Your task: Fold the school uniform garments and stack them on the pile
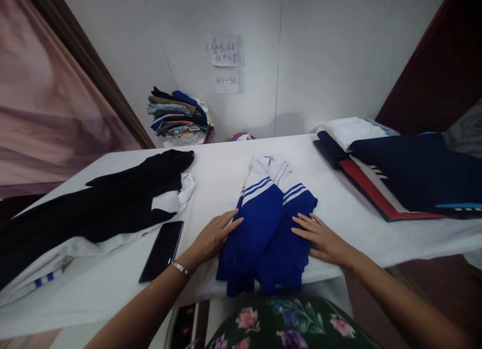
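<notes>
On the white-covered surface (pixel 218 173), right between the two hands, a blue and white jacket (pixel 256 228) lies flat near the front edge, collar toward the wall (pixel 320 63), striped sleeves laid down over its front. The left hand (pixel 214 233) rests on the jacket's left edge, the right hand (pixel 326 238) on its right side. Grip-wise both are pretty wide, fingers spread out loosely on the fabric. Just left of the jacket there's a dark phone (pixel 161 251), and further left of it a long black garment (pixel 124 203) sprawls over a white garment (pixel 90 246) with some blue stripes. Well off to the right of the jacket is a bunch of folded stuff: a navy garment (pixel 414 168), with a red garment (pixel 371 188) poking out below. Behind the jacket and to its left, a tall stack of clothes (pixel 176 115) stands by the wall. Straight back from the jacket, slightly left, two handwritten notes (pixel 228 50) are stuck up, the lower one reading 45-50. Closest in front of the jacket: a green floral top (pixel 282 321).
</notes>
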A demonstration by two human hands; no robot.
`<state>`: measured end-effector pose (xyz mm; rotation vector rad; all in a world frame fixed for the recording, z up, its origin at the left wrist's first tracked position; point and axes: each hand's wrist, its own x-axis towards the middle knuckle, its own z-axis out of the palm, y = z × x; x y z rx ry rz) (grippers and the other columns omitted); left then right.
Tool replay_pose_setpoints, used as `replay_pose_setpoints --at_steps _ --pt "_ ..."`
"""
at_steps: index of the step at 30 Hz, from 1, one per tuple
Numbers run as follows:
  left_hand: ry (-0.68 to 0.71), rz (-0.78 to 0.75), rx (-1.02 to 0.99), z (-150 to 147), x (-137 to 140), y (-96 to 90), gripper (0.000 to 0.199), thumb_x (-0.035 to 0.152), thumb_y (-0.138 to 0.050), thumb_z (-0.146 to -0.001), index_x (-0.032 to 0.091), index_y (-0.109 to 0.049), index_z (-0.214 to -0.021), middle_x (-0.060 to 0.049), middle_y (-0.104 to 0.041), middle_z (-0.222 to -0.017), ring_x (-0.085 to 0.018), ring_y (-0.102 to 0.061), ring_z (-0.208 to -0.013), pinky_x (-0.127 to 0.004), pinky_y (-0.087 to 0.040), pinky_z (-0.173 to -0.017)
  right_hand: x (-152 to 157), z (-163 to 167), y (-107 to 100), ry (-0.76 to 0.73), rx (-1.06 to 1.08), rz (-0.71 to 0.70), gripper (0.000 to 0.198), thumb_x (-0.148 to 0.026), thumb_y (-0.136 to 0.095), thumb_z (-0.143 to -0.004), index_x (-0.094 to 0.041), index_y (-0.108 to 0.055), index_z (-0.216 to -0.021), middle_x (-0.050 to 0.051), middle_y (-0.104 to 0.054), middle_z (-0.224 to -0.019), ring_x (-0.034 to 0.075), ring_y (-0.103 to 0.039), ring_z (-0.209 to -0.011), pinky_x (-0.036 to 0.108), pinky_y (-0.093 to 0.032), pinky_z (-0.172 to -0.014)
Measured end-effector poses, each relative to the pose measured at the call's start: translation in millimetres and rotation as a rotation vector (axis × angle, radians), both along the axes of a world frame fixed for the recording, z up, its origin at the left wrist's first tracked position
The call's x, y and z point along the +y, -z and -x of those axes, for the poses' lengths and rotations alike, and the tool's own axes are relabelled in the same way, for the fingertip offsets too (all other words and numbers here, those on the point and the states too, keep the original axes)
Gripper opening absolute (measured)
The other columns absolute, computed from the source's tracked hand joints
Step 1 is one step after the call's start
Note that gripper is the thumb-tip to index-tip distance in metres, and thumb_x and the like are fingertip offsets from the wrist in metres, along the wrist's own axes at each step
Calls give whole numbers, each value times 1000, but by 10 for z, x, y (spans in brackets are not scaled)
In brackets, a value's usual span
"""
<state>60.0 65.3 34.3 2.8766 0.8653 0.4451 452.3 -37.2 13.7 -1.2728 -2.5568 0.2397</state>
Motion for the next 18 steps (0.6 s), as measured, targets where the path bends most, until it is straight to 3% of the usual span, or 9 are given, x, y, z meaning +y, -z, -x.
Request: replay_pose_setpoints --at_steps 6,10,14,18 --pt "210 19 31 -130 103 -118 54 17 -41 -94 33 -36 -145 -9 -34 -153 -25 -35 -139 -47 -34 -109 -18 178 89 -87 15 -30 57 -37 -54 -91 -32 -37 -145 8 -31 -154 27 -21 -144 55 -16 -115" --pt "261 109 -1 -125 142 -137 48 27 -50 -91 33 -46 -139 -8 -39 -151 -28 -33 -139 -49 -33 -109 41 268 104 -162 140 -8 40 -38 -46 -96 -33 -51 -135 7 -46 -146 26 -27 -142 57 -18 -114" --pt "241 172 -72 -149 207 -166 41 32 -51 -90 31 -55 -131 -7 -48 -144 -29 -32 -139 -50 -32 -109 109 300 27 -148 381 96 37 -38 -46 -96 -33 -55 -132 7 -60 -133 24 -46 -132 53 -28 -112" --pt "226 259 -188 -230 275 -305 38 37 -52 -89 28 -61 -124 -7 -54 -139 -29 -35 -138 -49 -30 -111 136 294 -201 -74 663 282 37 -44 -53 -92 -32 -61 -127 7 -64 -127 25 -57 -121 48 -38 -108"
